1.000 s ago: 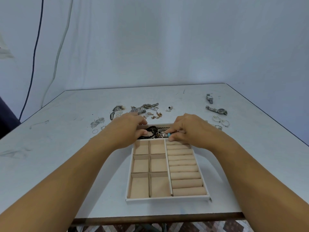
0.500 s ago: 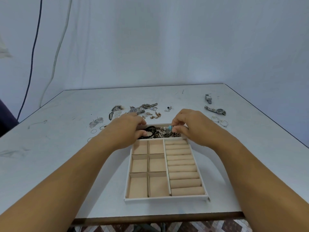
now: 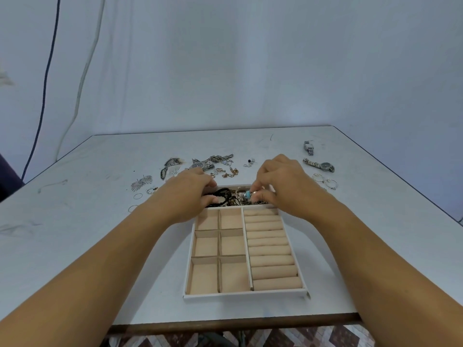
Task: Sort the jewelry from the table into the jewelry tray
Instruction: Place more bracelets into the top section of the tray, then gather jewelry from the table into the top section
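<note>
The right hand has its fingers clamped on a silver ring with a turquoise stone, just above the far compartment of the white, beige-lined jewelry tray. The left hand has curled fingers on the black corded bracelets alongside; whether they grip, I cannot tell.

Appearing to be a makeshift recording corner, judging by the plain white cloth backdrop, the cables trailing down it, the scuffed white table and the patterned floor tiles.
</note>
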